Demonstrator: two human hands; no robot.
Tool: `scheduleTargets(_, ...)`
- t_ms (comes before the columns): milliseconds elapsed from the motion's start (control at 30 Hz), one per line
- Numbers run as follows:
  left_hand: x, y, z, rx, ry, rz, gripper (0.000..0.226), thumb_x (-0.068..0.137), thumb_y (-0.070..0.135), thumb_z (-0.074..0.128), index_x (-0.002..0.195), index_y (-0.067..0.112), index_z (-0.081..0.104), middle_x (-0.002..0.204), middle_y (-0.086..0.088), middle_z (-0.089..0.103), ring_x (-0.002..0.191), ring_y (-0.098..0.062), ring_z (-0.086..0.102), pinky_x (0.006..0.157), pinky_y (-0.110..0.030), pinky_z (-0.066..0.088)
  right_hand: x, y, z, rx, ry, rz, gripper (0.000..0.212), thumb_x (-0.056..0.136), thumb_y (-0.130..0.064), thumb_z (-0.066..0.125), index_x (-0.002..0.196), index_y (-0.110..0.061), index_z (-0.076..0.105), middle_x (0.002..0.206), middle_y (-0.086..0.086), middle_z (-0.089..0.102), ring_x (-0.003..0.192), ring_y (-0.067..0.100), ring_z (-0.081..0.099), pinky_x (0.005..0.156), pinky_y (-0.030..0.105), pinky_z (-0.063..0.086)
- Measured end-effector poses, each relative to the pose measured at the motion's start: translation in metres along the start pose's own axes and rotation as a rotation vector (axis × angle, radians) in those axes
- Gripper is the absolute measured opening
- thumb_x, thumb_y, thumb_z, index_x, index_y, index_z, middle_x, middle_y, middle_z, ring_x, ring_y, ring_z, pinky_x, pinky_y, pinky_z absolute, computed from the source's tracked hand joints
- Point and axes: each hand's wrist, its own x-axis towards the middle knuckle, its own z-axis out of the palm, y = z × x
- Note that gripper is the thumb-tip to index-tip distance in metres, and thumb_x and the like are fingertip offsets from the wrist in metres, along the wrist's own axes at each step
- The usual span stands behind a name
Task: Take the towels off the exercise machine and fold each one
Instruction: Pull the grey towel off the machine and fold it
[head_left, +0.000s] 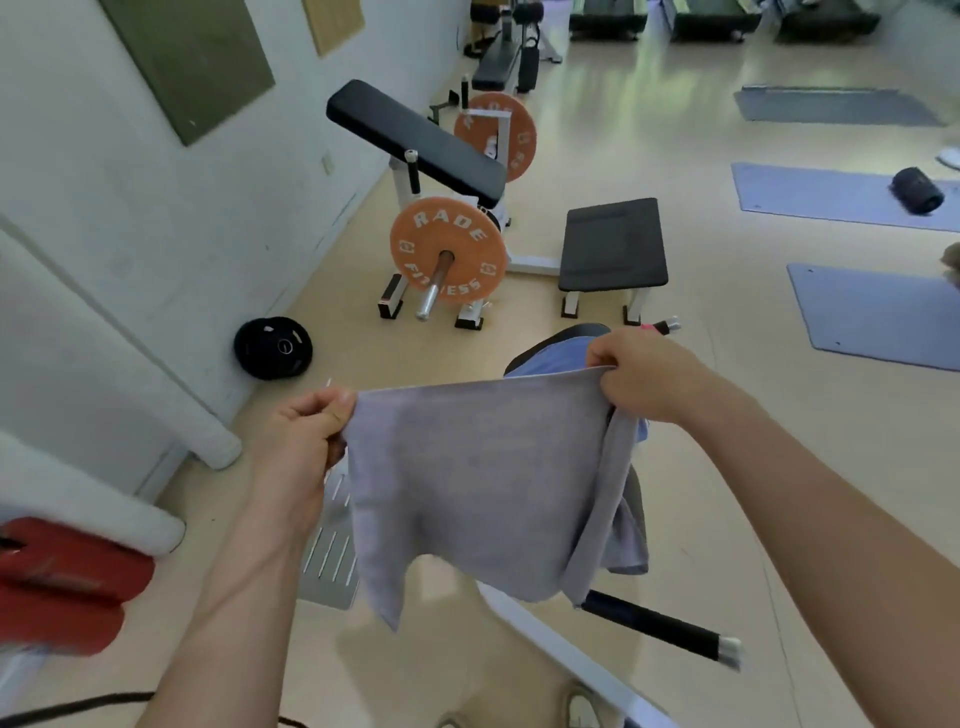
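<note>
The left hand (306, 431) and the right hand (639, 374) are each pinching an upper corner of one grey towel (478, 478), fingers curled round the cloth; its top edge is stretching almost taut between them, its right edge is doubling back on itself, and its bottom edge is hanging uneven, lowest at the left corner. Just behind the towel, a blue towel (545, 358) is lying over the dark pad of the exercise machine (571, 654), whose white frame is running beneath the towel; more grey cloth is hanging behind the right edge, though I cannot tell if it is a separate towel. Beyond the towel two orange plates (448, 249) are sitting on one bench, one flat bench (613, 244) beside them; left of it one black plate (272, 347) is lying by the wall; right of it bare floor (727, 441) is opening towards three mats (878, 317).
</note>
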Motion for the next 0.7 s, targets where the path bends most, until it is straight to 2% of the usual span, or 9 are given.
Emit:
scheduleTargets(133,0.012,-0.035,-0.017,0.129,0.326,-0.027,0.008,0.089,0.010,0.061,0.089,0.007,0.069,0.056,0.001,0.054,0.046,-0.008,0.043,0.052,-0.021,0.041,0.005,0.029,0.008,-0.181,0.004,-0.057,0.021,0.070,0.002,0.045,0.067,-0.018,0.049,0.070,0.000,0.049,0.066,0.021,0.045,0.056,0.030,0.035)
scheduleTargets(200,0.012,-0.053,-0.018,0.140,0.427,-0.079,0.013,0.091,0.010,0.059,0.081,0.014,0.067,0.066,-0.002,0.059,0.056,-0.012,0.053,0.060,-0.023,0.049,0.013,0.056,0.007,-0.226,-0.045,-0.032,0.023,0.075,0.002,0.044,0.076,-0.017,0.056,0.079,0.003,0.056,0.074,0.024,0.050,0.055,0.028,0.036)
scheduleTargets(267,0.007,-0.065,-0.013,0.164,0.476,-0.077,0.022,0.091,0.007,0.059,0.073,0.018,0.065,0.077,-0.009,0.060,0.073,-0.021,0.059,0.076,-0.033,0.053,0.024,0.080,0.000,-0.169,-0.024,-0.024,0.025,0.079,0.001,0.041,0.074,-0.018,0.056,0.083,0.006,0.058,0.080,0.028,0.052,0.057,0.029,0.037)
scheduleTargets(367,0.003,-0.067,0.003,0.210,0.493,-0.041,0.009,0.090,0.008,0.061,0.086,0.006,0.070,0.082,-0.009,0.062,0.084,-0.022,0.057,0.090,-0.042,0.049,0.036,0.099,-0.016,0.002,0.333,-0.164,0.025,0.075,-0.009,0.032,0.057,-0.026,0.040,0.067,0.004,0.050,0.071,0.029,0.045,0.056,0.032,0.034)
scheduleTargets(433,0.007,-0.059,0.017,0.160,0.530,0.016,0.012,0.088,0.010,0.064,0.096,0.003,0.070,0.081,-0.004,0.064,0.085,-0.021,0.057,0.094,-0.042,0.047,0.041,0.103,-0.030,0.115,0.587,-0.261,0.025,0.075,-0.009,0.032,0.059,-0.020,0.048,0.065,0.004,0.053,0.072,0.026,0.041,0.055,0.029,0.025)
scheduleTargets(500,0.005,-0.044,0.033,0.031,0.568,0.082,0.004,0.086,0.008,0.066,0.085,0.011,0.068,0.070,0.005,0.066,0.080,-0.015,0.059,0.092,-0.036,0.049,0.039,0.113,-0.039,0.175,0.746,-0.264,0.029,0.078,-0.005,0.037,0.077,-0.005,0.066,0.073,0.008,0.063,0.078,0.027,0.043,0.061,0.028,0.027)
scheduleTargets(567,-0.005,-0.036,0.047,-0.120,0.589,0.123,0.020,0.086,0.001,0.064,0.073,0.017,0.064,0.056,0.014,0.063,0.065,-0.004,0.059,0.081,-0.023,0.052,0.026,0.134,-0.032,0.212,0.818,-0.236,0.031,0.081,-0.006,0.038,0.083,0.000,0.068,0.077,0.012,0.066,0.079,0.026,0.044,0.064,0.028,0.028)
scheduleTargets(633,-0.019,-0.050,0.055,-0.181,0.577,0.085,0.032,0.085,-0.007,0.060,0.065,0.017,0.065,0.055,0.011,0.062,0.057,-0.001,0.058,0.071,-0.017,0.051,0.003,0.161,0.001,0.228,0.792,-0.192,0.034,0.084,-0.014,0.038,0.082,0.000,0.069,0.081,0.012,0.066,0.080,0.025,0.044,0.067,0.027,0.029)
scheduleTargets(700,-0.028,-0.085,0.055,-0.148,0.564,-0.059,0.034,0.084,-0.012,0.054,0.069,0.015,0.065,0.071,0.001,0.063,0.061,-0.006,0.059,0.064,-0.016,0.051,-0.020,0.190,0.053,0.275,0.677,-0.110,0.031,0.082,-0.011,0.041,0.081,-0.003,0.071,0.086,0.013,0.066,0.085,0.032,0.049,0.071,0.026,0.032)
